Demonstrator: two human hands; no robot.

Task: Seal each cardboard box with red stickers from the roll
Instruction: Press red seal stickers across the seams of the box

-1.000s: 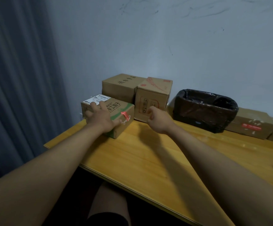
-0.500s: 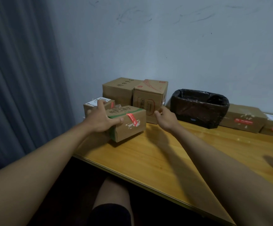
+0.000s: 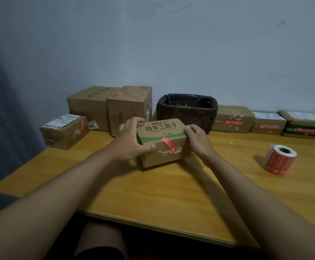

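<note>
Nearest the viewer, two bare forearms are stretched out over the wooden bench (image 3: 153,194), with a knee showing below its near edge. At mid-bench a small cardboard box (image 3: 162,141) with green print and dark lettering on its lid is held between both hands. The left hand (image 3: 128,145) is curled round its left end, fingers (image 3: 136,121) over the far top edge and thumb on the near face; the right hand (image 3: 198,139) grips the right end, fingers hooked over the top corner. A red sticker (image 3: 169,145) is already stuck across the lid seam on the near face.

A second ago this box was lying at the far left beside the labelled box (image 3: 64,131), with only the left hand on it; since then it has been carried to the middle and taken up by the right hand as well. By that it is judged that this box is being brought forward for checking or a further seal.

To the right, well apart from the hands, the sticker roll (image 3: 279,159) is lying on its side on the bench, untouched. Farther back, along the wall, two taller cartons (image 3: 107,107) are set at the left, a black-lined bin (image 3: 187,109) in the middle, and three flat boxes (image 3: 265,122) with red stickers at the right
</note>
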